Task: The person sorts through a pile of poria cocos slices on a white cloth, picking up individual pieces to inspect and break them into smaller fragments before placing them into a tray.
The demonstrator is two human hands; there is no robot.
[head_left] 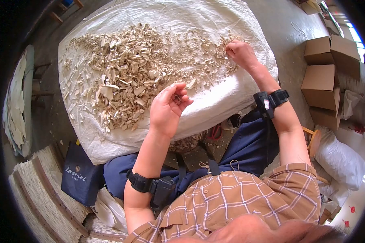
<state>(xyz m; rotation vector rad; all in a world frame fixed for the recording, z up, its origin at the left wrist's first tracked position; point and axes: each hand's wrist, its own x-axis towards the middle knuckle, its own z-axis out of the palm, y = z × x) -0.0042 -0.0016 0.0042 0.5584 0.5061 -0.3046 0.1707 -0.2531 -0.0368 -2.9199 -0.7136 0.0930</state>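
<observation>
The far edge of a white cloth (231, 89) runs out of our view, dried pale chips (125, 60) heaped across it. The dark lens rim crops banded panels (36, 194) at lower left; cardboard boxes (318, 79) stand at right, a navy bag (79, 174) near our knee. Our left hand (166, 111), half curled, blocks some chips; we cannot tell what it holds. Our right hand (239, 52) bunches its fingertips together at the chips' right end, hiding anything between.

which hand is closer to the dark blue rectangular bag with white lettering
Left: the left hand is forward and right of the bag; the right hand is farther off, near the right edge of the wrinkled white cloth.
</observation>
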